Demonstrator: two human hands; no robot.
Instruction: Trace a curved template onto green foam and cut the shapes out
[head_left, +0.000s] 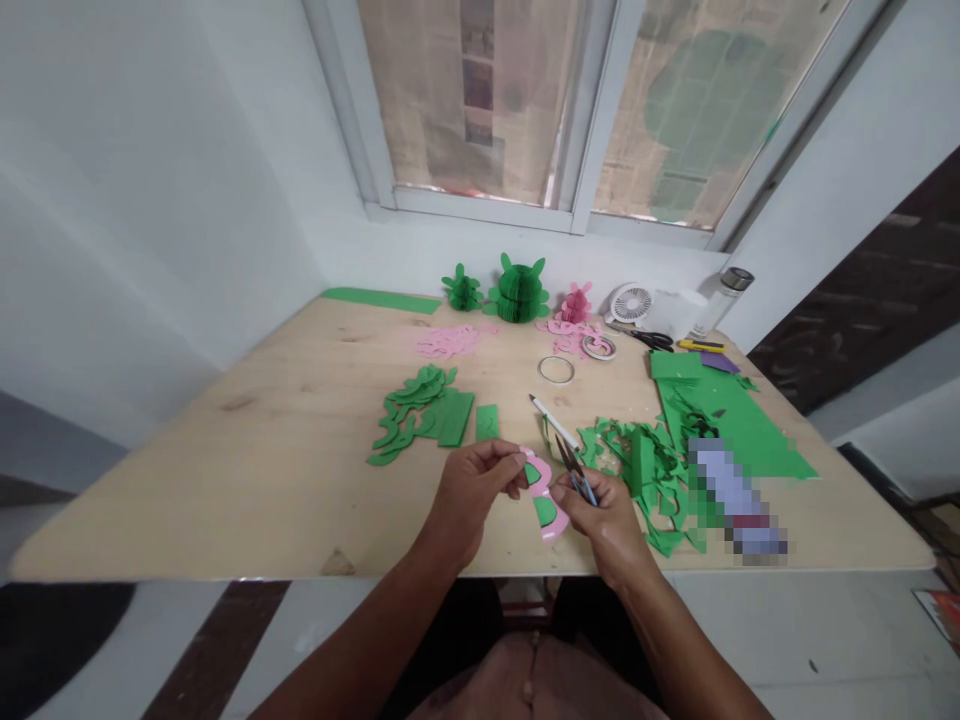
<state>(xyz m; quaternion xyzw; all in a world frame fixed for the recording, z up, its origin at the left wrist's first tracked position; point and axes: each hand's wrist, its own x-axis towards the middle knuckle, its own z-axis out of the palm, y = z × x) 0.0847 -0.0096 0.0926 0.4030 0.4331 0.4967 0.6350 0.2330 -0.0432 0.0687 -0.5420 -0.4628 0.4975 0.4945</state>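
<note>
- Positioning: the pink paper cutout (541, 489) is held between the left hand (471, 490) and the right hand (604, 520), over the near part of the wooden table (225, 480). Green patches are seen inside its 2 lobes.
- Axis: the long axis is slanted from the left fingertips, at the far end, toward the table's near edge and slightly right.
- Left fingers: the far end is pinched between thumb and index finger; the other fingers are curled under.
- Right fingers: the blue-handled scissors (574, 470) are gripped, with the blades pointed away from the near edge. The fingertips are set at the cutout's right edge; whether the edge is pinched or only touched cannot be told.
- Proximity: the middle of the cutout is nearer to the right fingertips.
- Surroundings: the white pen (553, 422) is located beyond the scissors; the green scraps (643, 465) are scattered to the right.
</note>
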